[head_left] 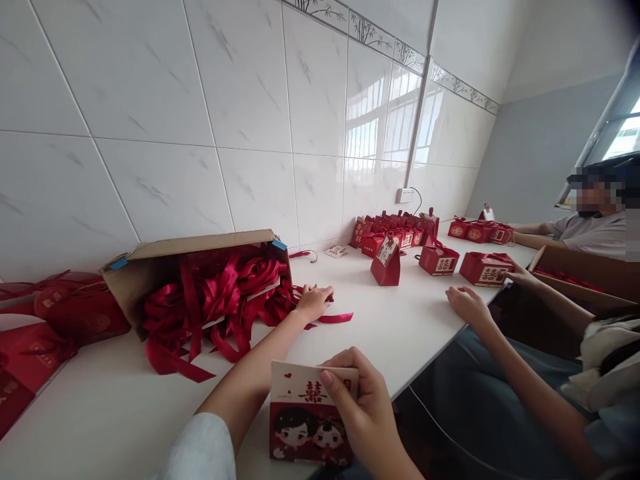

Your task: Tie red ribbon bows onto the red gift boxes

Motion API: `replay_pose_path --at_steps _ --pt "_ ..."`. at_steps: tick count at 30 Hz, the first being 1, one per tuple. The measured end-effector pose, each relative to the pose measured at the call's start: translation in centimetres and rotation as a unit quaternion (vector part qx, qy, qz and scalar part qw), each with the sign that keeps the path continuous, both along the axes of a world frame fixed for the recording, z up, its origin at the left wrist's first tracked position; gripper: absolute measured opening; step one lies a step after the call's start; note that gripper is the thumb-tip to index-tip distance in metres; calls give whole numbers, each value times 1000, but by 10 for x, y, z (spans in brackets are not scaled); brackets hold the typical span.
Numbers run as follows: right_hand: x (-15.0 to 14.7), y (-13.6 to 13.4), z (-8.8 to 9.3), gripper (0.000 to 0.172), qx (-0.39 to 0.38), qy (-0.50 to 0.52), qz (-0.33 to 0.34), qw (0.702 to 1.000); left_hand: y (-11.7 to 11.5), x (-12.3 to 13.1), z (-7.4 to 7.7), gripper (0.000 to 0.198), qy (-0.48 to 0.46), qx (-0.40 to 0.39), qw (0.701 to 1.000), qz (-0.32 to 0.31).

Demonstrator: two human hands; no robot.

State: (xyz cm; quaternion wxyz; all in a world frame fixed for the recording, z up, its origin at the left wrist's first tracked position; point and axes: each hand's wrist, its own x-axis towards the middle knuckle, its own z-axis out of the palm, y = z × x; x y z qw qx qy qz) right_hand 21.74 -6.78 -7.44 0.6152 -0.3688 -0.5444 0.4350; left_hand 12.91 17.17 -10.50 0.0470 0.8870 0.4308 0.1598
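Note:
My right hand point(367, 407) pinches the white top panel of a red and white paper gift box point(295, 433), close to the camera. A cartoon couple and a red double-happiness character are printed on its front. Farther off, my left hand point(315, 303) is closed on a red ribbon point(337, 319) at the table, its end trailing out to the right. Just left of that hand, a heap of red satin ribbons point(215, 287) spills out of an open cardboard box point(195, 245) lying on its side.
Red gift bags point(90, 313) stand at the left edge. Finished-looking red boxes point(395, 230) line the tiled wall. Beside me, a co-worker's hands point(470, 307) are near a red box point(483, 268). Another person point(595, 213) sits at the far end, behind an open carton point(590, 267).

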Motion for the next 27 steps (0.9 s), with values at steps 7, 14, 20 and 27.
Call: replay_pose_path --at_steps 7,14,20,27 --pt "2 -1 0 26 -5 -12 -9 1000 -16 -11 29 26 -166 0 985 -38" --pt "8 -8 3 13 80 -22 -148 986 -122 -90 95 21 -297 105 942 -115" --pt "8 -17 12 24 257 -125 -284 915 -220 -105 124 17 -214 253 888 -319" --pt "0 -29 25 33 400 -170 -187 881 -230 -89 107 27 -304 48 875 -374"
